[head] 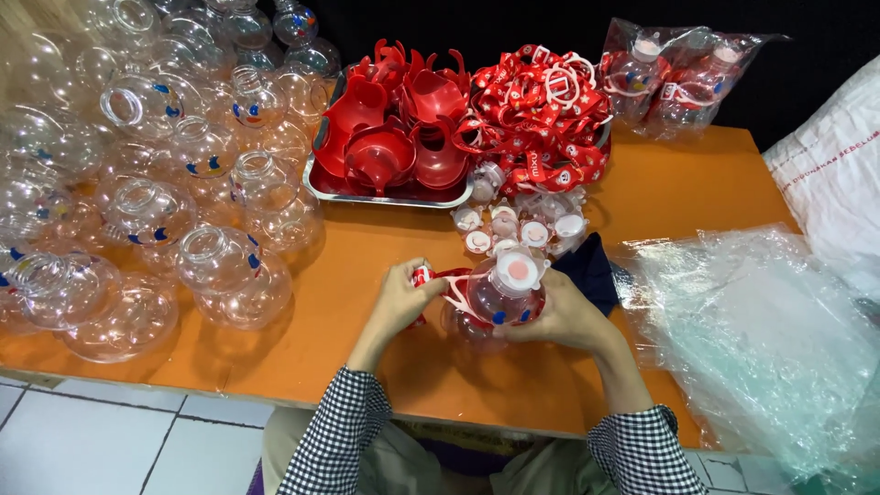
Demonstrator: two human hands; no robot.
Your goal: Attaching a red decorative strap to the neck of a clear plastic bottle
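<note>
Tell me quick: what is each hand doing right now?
Left hand: closed on the red strap attached to the bottle.
Right hand: closed around the clear round bottle, holding it over the orange table.

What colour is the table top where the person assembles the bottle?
Orange table top, clearest in the head view, around the clear bottle.

Bare table (pixel 367 266) ahead; clear bottles (pixel 183 183) crowd left.

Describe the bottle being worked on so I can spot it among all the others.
On the orange table, look at the near edge, between the left hand and right hand. That clear round bottle alone there wears a white cap and red strap; the pile at left is bare.
</note>
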